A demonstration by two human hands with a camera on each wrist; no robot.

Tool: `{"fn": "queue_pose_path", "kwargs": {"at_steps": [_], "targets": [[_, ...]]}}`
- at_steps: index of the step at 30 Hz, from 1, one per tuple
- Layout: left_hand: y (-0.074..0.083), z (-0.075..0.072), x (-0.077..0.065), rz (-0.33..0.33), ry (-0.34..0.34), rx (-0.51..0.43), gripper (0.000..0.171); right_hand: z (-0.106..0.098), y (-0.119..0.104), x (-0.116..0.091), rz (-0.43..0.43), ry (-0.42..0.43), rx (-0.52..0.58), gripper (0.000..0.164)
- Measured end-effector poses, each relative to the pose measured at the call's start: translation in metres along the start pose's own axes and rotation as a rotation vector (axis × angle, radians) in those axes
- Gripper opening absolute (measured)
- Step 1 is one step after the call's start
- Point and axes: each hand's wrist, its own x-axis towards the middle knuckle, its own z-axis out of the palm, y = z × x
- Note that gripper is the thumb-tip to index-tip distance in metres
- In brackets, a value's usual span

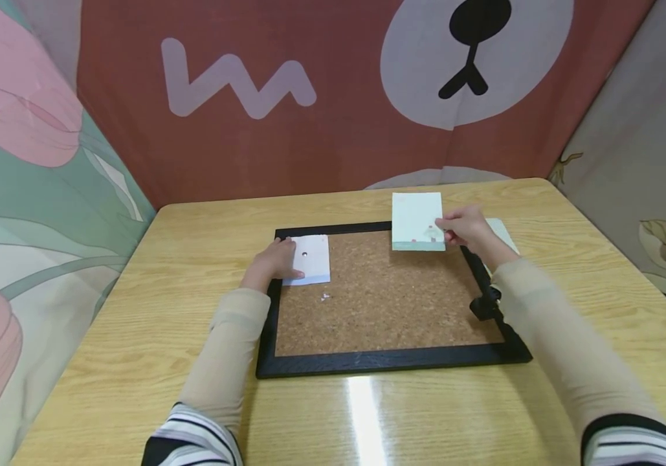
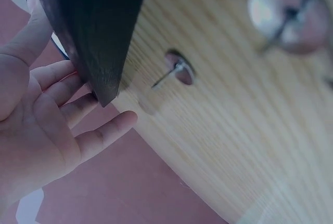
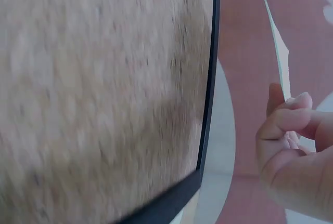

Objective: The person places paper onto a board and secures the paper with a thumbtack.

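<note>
Head view shows the right hand (image 1: 468, 228) pinching the pad (image 1: 417, 217) over the board's (image 1: 391, 310) far edge; the left hand (image 1: 274, 260), uncurled, touches the note (image 1: 315, 265); if the pinch loosens, the pad could fall.

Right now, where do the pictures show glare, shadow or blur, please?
Head view: a bright glare streak on the table, a faint shadow on the cork just below the pad; left wrist view: the upper-right tack is out of focus, the middle tack sharper; right wrist view: the cork looks blurred, with dim shadows.
</note>
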Motion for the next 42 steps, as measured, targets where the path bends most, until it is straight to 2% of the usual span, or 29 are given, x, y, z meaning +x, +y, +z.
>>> {"fn": "queue_pose_path", "kwargs": {"at_steps": [9,13,19,23,29,42], "targets": [[0.000,0.001,0.001,0.001,0.002,0.006,0.078,0.033,-0.007,-0.009,-0.015,-0.111,-0.036,0.038],[-0.001,0.002,0.003,0.008,0.007,0.000,0.078,0.043,-0.007,-0.013,-0.028,-0.136,-0.077,0.036],[-0.001,0.002,0.004,0.002,0.004,0.001,0.078,0.058,-0.004,-0.018,0.005,-0.163,-0.081,0.028],[-0.001,0.002,0.004,-0.004,-0.004,0.007,0.078,0.069,-0.004,-0.023,-0.001,-0.212,-0.067,0.023],[-0.002,0.004,0.005,0.014,0.000,0.007,0.077,0.085,-0.004,-0.030,0.007,-0.265,-0.039,0.028],[-0.003,0.003,-0.003,0.065,0.029,-0.011,0.071,0.102,-0.002,-0.037,0.007,-0.367,0.019,0.027]]}}
